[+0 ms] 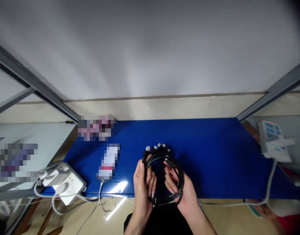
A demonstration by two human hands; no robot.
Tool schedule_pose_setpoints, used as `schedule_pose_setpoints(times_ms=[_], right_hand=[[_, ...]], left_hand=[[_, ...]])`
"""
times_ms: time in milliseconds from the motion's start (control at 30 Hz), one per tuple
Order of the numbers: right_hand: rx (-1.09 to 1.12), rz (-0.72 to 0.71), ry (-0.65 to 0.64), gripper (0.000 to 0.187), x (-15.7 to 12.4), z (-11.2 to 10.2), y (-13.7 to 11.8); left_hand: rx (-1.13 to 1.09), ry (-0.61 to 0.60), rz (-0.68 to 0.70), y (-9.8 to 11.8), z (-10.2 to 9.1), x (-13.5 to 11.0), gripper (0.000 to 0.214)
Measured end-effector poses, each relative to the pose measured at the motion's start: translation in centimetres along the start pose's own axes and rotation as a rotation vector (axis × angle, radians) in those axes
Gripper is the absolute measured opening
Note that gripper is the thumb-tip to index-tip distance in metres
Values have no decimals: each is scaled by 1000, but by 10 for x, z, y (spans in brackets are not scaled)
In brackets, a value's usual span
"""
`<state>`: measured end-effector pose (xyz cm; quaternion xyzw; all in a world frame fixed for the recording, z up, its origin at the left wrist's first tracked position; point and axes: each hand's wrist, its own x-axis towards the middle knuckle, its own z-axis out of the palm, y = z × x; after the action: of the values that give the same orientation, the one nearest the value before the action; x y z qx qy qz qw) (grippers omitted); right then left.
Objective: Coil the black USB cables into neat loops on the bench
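Note:
A coil of black cables (179, 176) with several light-tipped plugs (156, 147) fanned at its top hangs over the near edge of the blue table (213, 153). My left hand (143, 184) grips the coil's left side, fingers curled round the strands. My right hand (180, 189) holds the right side, with the loop passing over its fingers and palm. Both hands are closed on the coil.
A white power strip (66, 182) with plugs and grey cords sits at the table's left front corner. A pixelated white object (108, 162) lies left of the coil. Another white power strip (273, 140) stands at the right. Metal frame bars (34, 86) slant in from both sides.

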<state>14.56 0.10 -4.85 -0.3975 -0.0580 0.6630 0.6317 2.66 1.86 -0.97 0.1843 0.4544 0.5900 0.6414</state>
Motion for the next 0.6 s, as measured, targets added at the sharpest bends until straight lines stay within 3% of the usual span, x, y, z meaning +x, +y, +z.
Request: schedule_pose_setpoints(times_ms=[233,433,600], right_hand=[[0,43,96,36,3,-5,0],[-109,57,16,41,-3,-8,-18],[-233,-21,-9,43,-12,-15,-22]], left_hand=[[36,56,-73,-1,-2,8,49],[36,226,-17,-5,-5,9,59],[48,251,8,-2,-4,7,65]])
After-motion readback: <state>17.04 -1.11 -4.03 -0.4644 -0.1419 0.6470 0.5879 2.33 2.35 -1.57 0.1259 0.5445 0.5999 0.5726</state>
